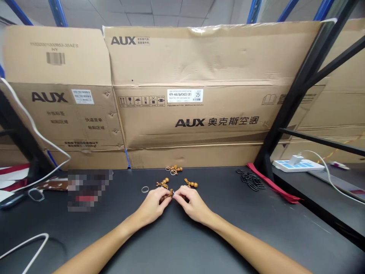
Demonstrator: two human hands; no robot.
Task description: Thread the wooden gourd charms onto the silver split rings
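Note:
Above the dark tabletop my two hands meet, fingertips nearly touching. Between the thumb and fingers of my left hand point(154, 204) is a brown wooden gourd pendant point(166, 197) with a cord, partly covered by the fingers. My right hand point(193, 202) pinches a small, shiny metal ring point(173, 192) close to that cord; most of it is hidden. Just beyond the hands lie a gourd charm point(163, 182) on the left and another gourd charm point(191, 184) on the right. Farther back rests a cluster of gourd charms point(175, 169) with rings. A loose split ring point(145, 189) lies left of my left hand.
Black oval clips point(252, 179) are heaped at the right, beside a red strap point(273, 184). Large cardboard boxes point(188, 137) wall off the back. A black rack post point(282, 102) and a power strip point(298, 165) stand right. Glasses point(36, 194) and a white cable point(35, 127) are left.

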